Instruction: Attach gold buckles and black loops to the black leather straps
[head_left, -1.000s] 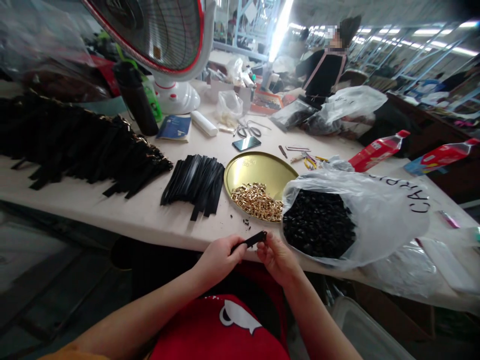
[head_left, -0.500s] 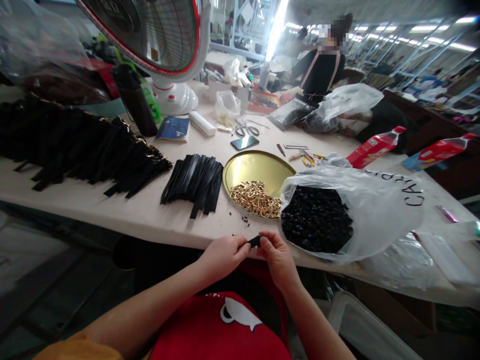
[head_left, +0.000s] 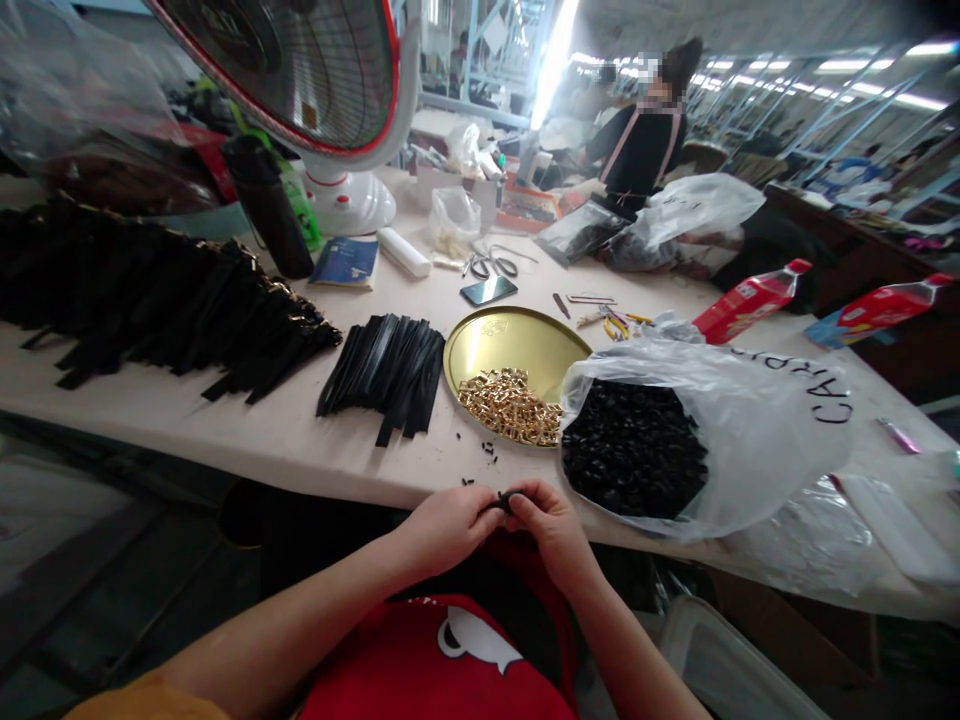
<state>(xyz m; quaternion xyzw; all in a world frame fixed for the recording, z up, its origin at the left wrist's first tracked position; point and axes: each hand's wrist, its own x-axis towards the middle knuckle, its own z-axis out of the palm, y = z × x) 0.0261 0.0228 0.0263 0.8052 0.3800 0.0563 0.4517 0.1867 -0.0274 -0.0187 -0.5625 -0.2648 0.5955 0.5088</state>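
Observation:
My left hand (head_left: 446,525) and my right hand (head_left: 551,525) meet at the table's near edge, both pinched on a small black strap piece (head_left: 502,499) of which only a stub shows between the fingertips. Just beyond lie a gold round tray (head_left: 510,345) holding several gold metal fittings (head_left: 514,405), a bundle of black strips (head_left: 386,365) to its left, and a clear plastic bag (head_left: 750,420) of small black parts (head_left: 634,445) to its right.
A long heap of finished black straps (head_left: 150,290) covers the left of the table. A fan (head_left: 330,90), dark bottle (head_left: 266,205), blue booklet (head_left: 346,262), phone (head_left: 489,290), scissors (head_left: 495,262) and red bottles (head_left: 750,298) stand farther back. Another person (head_left: 641,130) works at the far end.
My hands have drawn closer together and slightly toward me. The black strap piece stuck out between them before; now only a short stub shows.

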